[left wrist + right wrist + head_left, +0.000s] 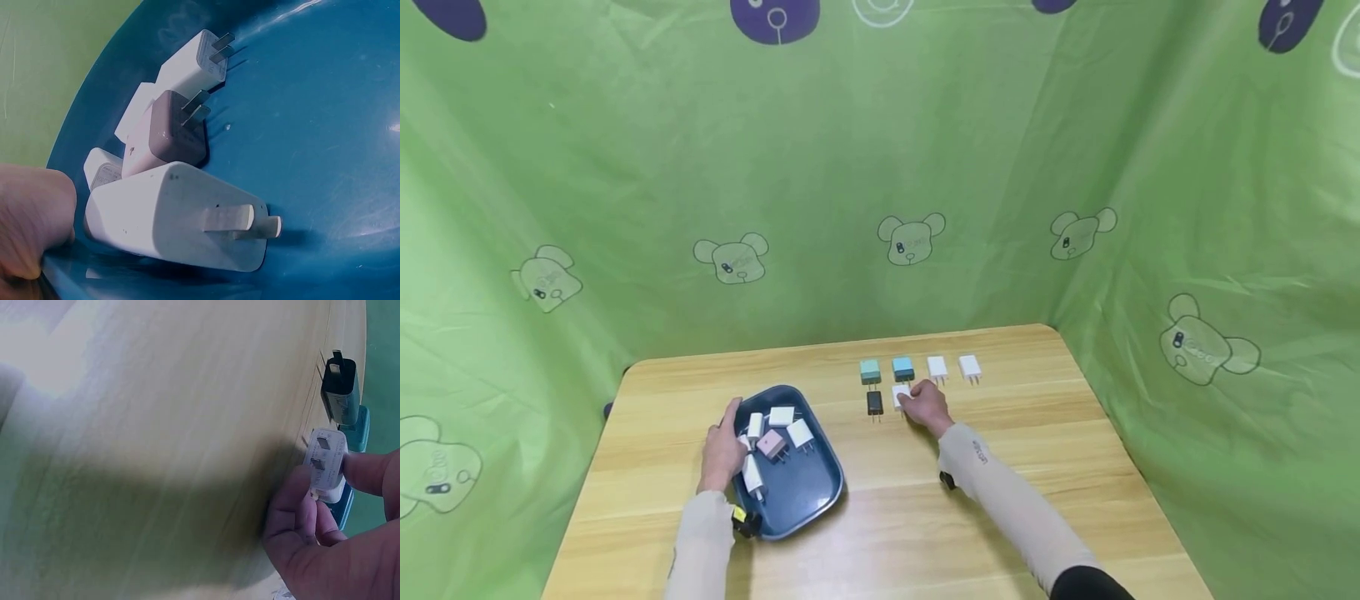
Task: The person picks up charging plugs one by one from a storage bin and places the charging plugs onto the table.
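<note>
My right hand [927,408] pinches a white plug charger [327,464] between thumb and fingers, in the lower row on the table. Beside it lies a black charger [875,403]. Behind these, a green charger [869,371], a blue charger [902,368] and two white chargers, one mid-row [937,367] and one at the right end [970,367], form another row. At the left, my left hand [722,454] grips the rim of a dark blue tray [805,508]. Inside the tray are a pink charger [165,134] and several white chargers [181,215], prongs showing.
The wooden table [1015,500] carries all of this. A green curtain [820,167] with bear drawings hangs behind the table and along both sides. The tray stands left of the rows, with bare wood between them.
</note>
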`<state>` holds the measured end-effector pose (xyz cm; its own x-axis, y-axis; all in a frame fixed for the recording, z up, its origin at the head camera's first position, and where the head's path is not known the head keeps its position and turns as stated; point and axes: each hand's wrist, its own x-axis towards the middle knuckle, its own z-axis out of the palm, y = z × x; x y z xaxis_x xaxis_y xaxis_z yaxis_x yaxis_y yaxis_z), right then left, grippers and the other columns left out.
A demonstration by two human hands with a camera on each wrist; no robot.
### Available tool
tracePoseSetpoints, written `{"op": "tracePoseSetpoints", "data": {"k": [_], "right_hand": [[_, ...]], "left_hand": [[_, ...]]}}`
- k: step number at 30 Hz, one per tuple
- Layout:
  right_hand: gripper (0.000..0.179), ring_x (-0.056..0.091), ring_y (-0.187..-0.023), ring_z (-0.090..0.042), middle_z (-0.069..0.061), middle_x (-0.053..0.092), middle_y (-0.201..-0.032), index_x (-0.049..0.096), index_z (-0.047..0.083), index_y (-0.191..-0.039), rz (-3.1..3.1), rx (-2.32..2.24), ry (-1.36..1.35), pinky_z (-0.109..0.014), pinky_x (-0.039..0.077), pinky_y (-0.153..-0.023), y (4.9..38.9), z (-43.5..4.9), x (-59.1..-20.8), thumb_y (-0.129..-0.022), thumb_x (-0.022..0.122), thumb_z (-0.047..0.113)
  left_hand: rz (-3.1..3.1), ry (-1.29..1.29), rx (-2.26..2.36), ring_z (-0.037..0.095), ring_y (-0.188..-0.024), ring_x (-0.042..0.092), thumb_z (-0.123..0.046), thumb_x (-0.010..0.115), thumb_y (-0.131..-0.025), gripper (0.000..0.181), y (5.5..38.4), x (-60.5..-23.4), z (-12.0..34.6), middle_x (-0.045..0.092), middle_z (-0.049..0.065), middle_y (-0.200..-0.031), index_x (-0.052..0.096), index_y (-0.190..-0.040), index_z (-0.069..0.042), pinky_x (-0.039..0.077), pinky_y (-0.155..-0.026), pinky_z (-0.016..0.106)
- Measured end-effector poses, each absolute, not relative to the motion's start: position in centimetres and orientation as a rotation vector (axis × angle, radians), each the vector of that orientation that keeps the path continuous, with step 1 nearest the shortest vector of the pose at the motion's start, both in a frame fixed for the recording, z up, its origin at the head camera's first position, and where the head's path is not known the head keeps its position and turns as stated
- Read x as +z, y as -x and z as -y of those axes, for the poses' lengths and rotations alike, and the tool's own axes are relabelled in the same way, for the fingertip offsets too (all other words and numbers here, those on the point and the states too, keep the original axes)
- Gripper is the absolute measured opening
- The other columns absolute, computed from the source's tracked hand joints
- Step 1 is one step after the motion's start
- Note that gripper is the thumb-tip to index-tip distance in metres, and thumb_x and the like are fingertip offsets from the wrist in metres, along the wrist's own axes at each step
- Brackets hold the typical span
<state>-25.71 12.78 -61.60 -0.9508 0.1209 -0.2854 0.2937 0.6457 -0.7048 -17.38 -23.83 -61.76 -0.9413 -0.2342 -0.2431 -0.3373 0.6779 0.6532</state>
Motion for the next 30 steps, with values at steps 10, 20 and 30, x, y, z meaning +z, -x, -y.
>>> {"op": "tracePoseSetpoints", "data": {"k": [10,20,30], "right_hand": [[0.030,0.061,-0.092,-0.028,-0.019,0.065,-0.107,0.061,0.001,-0.104,-2.646,-1.197,-0.350,-0.042,0.054,-0.085,25.84,-12.59,-62.16,-0.096,0.067,0.029],[0.030,0.059,-0.090,-0.025,-0.014,0.064,-0.103,0.061,0.004,-0.103,-2.634,-1.207,-0.374,-0.032,0.050,-0.074,26.36,-12.65,-62.26,-0.096,0.067,0.033],[0.026,0.061,-0.087,-0.027,-0.016,0.066,-0.100,0.061,0.002,-0.101,-2.650,-1.212,-0.374,-0.035,0.052,-0.074,25.88,-12.77,-62.14,-0.097,0.064,0.028]], "left_hand": [[-2.732,0.483,1.117,0.047,-0.109,0.055,0.006,0.049,-0.090,0.085,17.28,-61.84,23.97,0.040,0.037,-0.144,0.019,-0.162,-0.028,0.051,-0.097,0.064],[-2.731,0.499,1.106,0.046,-0.108,0.056,0.005,0.050,-0.090,0.085,17.59,-61.36,23.81,0.041,0.036,-0.142,0.019,-0.162,-0.029,0.052,-0.095,0.063],[-2.735,0.492,1.096,0.044,-0.107,0.056,0.005,0.050,-0.091,0.084,17.49,-61.53,23.94,0.042,0.035,-0.141,0.020,-0.162,-0.028,0.052,-0.095,0.062]]}}
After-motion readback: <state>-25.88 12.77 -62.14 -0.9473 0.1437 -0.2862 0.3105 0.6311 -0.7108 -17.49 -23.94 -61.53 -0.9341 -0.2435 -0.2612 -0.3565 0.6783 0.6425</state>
